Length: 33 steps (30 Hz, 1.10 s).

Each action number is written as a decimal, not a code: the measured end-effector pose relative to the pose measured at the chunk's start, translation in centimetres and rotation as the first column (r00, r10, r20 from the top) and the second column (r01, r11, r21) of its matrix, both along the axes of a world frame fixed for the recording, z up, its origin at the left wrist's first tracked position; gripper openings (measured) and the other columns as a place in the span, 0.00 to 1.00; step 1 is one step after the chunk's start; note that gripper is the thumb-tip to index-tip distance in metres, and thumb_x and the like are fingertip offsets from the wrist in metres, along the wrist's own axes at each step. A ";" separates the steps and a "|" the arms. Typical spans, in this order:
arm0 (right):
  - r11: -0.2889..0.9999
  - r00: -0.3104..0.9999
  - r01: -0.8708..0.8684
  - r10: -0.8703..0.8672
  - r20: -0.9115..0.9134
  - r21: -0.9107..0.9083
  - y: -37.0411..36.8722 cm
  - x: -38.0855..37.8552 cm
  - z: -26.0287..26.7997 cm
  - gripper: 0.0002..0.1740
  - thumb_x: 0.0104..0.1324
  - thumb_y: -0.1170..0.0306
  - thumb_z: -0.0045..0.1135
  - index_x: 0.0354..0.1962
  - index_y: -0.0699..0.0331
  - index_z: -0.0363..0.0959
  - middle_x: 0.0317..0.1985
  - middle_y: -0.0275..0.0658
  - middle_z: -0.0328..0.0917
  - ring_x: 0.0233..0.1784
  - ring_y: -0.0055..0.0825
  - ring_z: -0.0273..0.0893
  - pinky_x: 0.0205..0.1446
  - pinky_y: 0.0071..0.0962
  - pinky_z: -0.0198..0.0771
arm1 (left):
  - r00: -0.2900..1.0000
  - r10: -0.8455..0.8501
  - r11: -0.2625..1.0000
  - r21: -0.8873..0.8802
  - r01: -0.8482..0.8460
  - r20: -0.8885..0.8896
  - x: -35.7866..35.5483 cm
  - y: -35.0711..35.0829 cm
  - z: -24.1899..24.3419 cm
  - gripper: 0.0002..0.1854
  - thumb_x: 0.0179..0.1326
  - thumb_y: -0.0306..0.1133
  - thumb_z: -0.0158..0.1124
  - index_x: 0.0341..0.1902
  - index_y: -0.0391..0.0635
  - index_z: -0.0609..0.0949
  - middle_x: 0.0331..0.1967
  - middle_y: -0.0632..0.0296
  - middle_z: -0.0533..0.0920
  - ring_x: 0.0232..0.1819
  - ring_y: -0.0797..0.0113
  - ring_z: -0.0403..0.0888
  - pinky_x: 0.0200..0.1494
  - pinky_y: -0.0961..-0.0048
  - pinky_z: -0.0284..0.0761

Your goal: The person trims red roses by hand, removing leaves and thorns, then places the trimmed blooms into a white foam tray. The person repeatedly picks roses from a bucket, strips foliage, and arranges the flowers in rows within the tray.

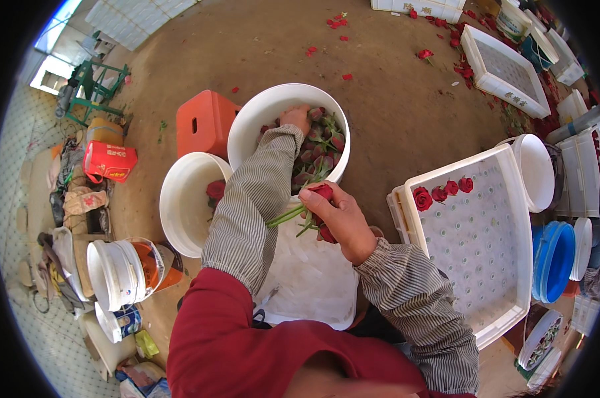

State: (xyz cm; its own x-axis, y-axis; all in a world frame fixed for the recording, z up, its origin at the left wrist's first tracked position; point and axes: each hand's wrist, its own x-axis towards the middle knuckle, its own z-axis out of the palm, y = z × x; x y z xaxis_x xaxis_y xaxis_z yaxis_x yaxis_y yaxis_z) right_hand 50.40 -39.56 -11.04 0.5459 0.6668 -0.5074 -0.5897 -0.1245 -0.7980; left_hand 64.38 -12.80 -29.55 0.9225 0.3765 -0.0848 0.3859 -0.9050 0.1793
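Note:
My left hand (295, 119) reaches down into a large white bucket (343, 124) among dark red rose buds (312, 147) with green sepals; its fingers are mostly hidden. Near the bucket's lower rim my right hand (349, 219) holds several red roses (328, 234), their short green stems pointing left. Below it lies a white tray (310, 283) holding translucent, sleeve-like pieces. A smaller white bucket (173, 199) at left has a red rose (216, 189) in it. To the right, a white crate (521, 278) with rows of holes holds several open red roses (422, 198) along its far end.
An orange stool (205, 122) stands behind the buckets. Right of the crate are a white bucket (534, 171) and blue buckets (556, 261). Another white crate (514, 94) lies at the upper right among scattered petals. Stacked white buckets (113, 273) and a red box (111, 161) are at left.

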 end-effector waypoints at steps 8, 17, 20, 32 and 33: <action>0.991 0.985 0.120 -0.125 0.121 0.053 -0.1 0.5 -0.6 0.32 0.63 0.58 0.61 0.60 0.62 0.63 0.40 0.36 0.71 0.38 0.19 0.69 0.39 0.22 0.68 | 0.803 -0.343 0.830 -0.242 0.502 0.487 -13.5 -1.5 13.1 0.16 0.56 0.24 0.65 0.51 0.43 0.82 0.38 0.56 0.80 0.41 0.60 0.78 0.45 0.67 0.75; 0.973 0.964 -0.122 0.070 0.257 0.194 2.0 -3.7 -1.4 0.32 0.63 0.56 0.61 0.60 0.60 0.65 0.35 0.35 0.74 0.27 0.18 0.72 0.26 0.20 0.69 | 0.724 -0.199 0.900 -0.170 0.402 0.661 -27.8 -7.3 19.9 0.10 0.56 0.22 0.65 0.42 0.42 0.82 0.42 0.55 0.80 0.47 0.57 0.80 0.49 0.65 0.75; 0.969 0.964 -0.190 0.154 0.217 0.157 1.9 -4.8 -1.0 0.33 0.63 0.56 0.61 0.61 0.61 0.64 0.36 0.35 0.74 0.27 0.19 0.72 0.29 0.21 0.71 | 0.697 -0.212 0.919 -0.104 0.381 0.684 -29.4 -7.6 19.3 0.06 0.59 0.23 0.62 0.41 0.40 0.80 0.46 0.54 0.80 0.50 0.54 0.79 0.53 0.64 0.74; 0.974 0.980 -0.121 0.087 0.178 0.192 3.1 -4.9 -1.3 0.33 0.64 0.59 0.60 0.64 0.53 0.59 0.34 0.33 0.73 0.27 0.16 0.72 0.16 0.20 0.65 | 0.560 -0.202 0.936 -0.011 0.353 0.804 -29.3 -7.0 18.4 0.06 0.64 0.20 0.45 0.43 0.35 0.70 0.59 0.40 0.70 0.55 0.48 0.76 0.58 0.59 0.71; 0.969 0.981 -0.126 0.089 0.173 0.213 3.2 -4.9 -1.1 0.32 0.64 0.60 0.60 0.63 0.53 0.61 0.35 0.33 0.73 0.27 0.16 0.72 0.17 0.20 0.66 | 0.549 -0.173 0.939 -0.030 0.342 0.818 -29.4 -7.0 18.5 0.06 0.64 0.20 0.44 0.43 0.35 0.69 0.60 0.39 0.69 0.55 0.48 0.76 0.58 0.59 0.70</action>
State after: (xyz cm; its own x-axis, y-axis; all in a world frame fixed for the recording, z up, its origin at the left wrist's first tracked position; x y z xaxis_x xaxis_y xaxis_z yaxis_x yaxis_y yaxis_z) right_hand 45.51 -36.34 -12.16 0.5269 0.8119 -0.2512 -0.4440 0.0110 -0.8960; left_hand 34.94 -19.78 -11.02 0.6999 0.1687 0.6940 -0.2339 -0.8640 0.4458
